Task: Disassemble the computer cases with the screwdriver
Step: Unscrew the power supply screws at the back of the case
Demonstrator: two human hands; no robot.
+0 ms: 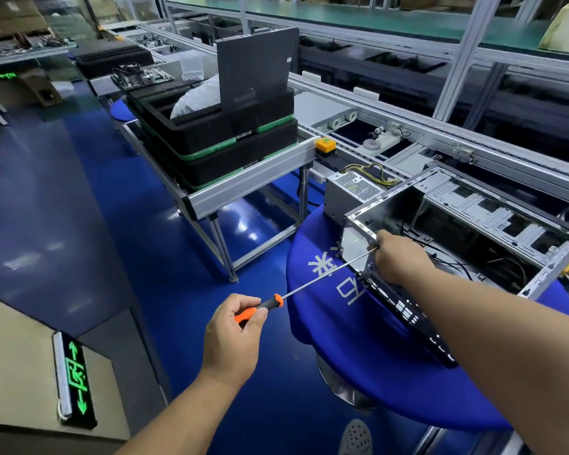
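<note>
An open metal computer case [467, 221] lies on its side on a blue-covered round stool [358, 339] at the right. My left hand [235, 333] grips the orange-and-black handle of a long screwdriver [322, 275]. Its thin shaft slants up to the right, and the tip meets the case's near rear corner. My right hand [399, 257] is at that corner, its fingers curled at the screwdriver's tip and the case edge. The tip itself is hidden behind my fingers. A grey power supply [352, 188] with yellow wires sits just behind the case.
Stacked black foam trays [217, 139] with a dark upright panel [257, 67] stand on an aluminium conveyor frame [250, 178] at centre. A yellow button box [325, 146] sits on the frame's corner. A circuit board [138, 77] lies farther back. Blue floor stretches left.
</note>
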